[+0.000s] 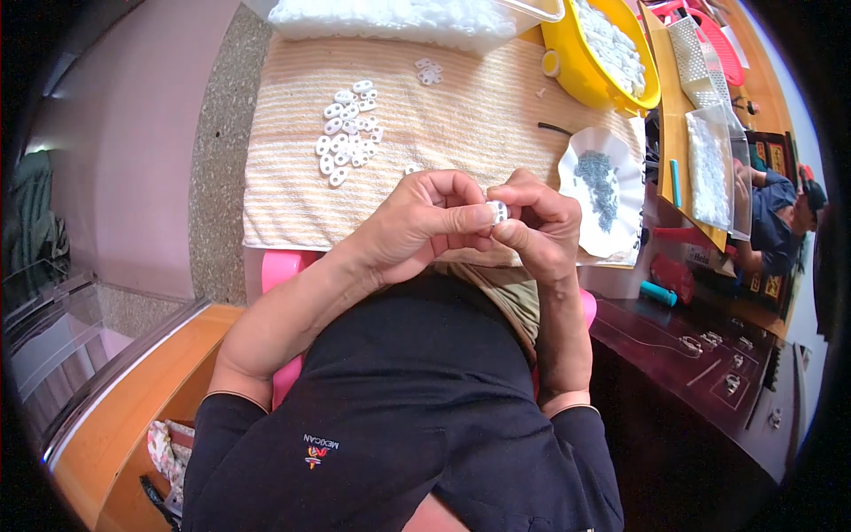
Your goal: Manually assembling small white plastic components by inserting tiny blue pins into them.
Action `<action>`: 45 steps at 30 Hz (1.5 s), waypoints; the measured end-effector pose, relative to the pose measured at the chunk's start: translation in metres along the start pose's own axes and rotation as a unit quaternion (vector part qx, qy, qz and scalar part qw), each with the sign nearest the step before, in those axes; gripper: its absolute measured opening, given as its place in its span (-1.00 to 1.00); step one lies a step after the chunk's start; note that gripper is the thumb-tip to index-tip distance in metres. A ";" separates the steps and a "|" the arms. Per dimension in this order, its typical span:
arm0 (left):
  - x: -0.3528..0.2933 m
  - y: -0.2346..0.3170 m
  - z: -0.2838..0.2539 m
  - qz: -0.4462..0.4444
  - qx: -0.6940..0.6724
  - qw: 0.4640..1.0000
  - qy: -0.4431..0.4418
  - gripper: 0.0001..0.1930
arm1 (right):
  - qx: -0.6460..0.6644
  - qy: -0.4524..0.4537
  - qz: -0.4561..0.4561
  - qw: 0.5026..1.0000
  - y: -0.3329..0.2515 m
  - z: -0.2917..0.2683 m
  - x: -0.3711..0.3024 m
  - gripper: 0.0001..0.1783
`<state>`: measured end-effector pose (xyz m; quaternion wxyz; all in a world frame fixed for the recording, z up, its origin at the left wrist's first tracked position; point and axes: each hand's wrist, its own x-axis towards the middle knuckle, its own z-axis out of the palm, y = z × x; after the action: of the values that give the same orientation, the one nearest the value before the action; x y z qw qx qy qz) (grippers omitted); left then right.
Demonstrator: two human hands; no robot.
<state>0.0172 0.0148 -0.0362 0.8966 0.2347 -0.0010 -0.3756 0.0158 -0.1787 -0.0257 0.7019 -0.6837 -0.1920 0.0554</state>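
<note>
The left hand (430,213) and right hand (541,222) meet over the near part of a striped towel (470,106), with both wrists crossing its near edge. Between their fingertips is 1 small white piece (499,213) with dark spots. Each hand holds it in a narrow pinch of thumb and finger; the fingers hide part of it.

To the right, a white fluted dish (632,173) of dark bits (601,182) sits just beside the right hand, close to the towel's right edge, so sideways room there is tight. A thin black stick (555,129) lies by the dish's far rim.

Leftward there is more room: bare towel runs from the left forearm to the edge along a speckled ledge (213,177). Beyond the left hand lies a loose heap of white 2-hole pieces (351,127), well inside that edge. A smaller cluster (430,73) lies farther off, with a wide band of striped cloth between it and the hands. A clear box (542,15) bounds the far edge, and a yellow basin (578,73) fills the far right corner.
</note>
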 end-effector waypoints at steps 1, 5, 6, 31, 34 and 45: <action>0.000 -0.001 0.001 0.009 0.001 1.000 -0.001 -0.91 | -0.001 0.000 -0.001 1.000 -0.001 0.001 0.000 -0.65; -0.001 -0.003 0.004 0.026 0.007 1.000 -0.004 -0.91 | -0.004 0.010 -0.013 1.000 -0.003 0.003 -0.002 -0.66; -0.002 -0.002 0.005 0.028 0.008 1.000 -0.006 -0.92 | -0.005 0.011 -0.014 1.000 -0.003 0.003 -0.002 -0.66; 0.004 -0.004 0.004 0.028 0.034 0.997 0.056 -0.89 | 0.005 0.020 0.096 0.995 -0.021 -0.006 -0.001 -0.87; 0.004 -0.004 0.000 0.041 0.039 0.996 0.073 -0.90 | -0.061 0.080 0.112 0.989 -0.029 -0.014 0.003 -0.87; 0.001 -0.002 0.005 0.037 0.060 0.994 0.077 -0.89 | -0.240 0.184 -0.008 0.953 -0.049 -0.068 0.047 -0.87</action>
<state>0.0161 0.0105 -0.0325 0.8917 0.3161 0.0373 -0.3219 0.0734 -0.2290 0.0318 0.5410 -0.8286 -0.0724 -0.1242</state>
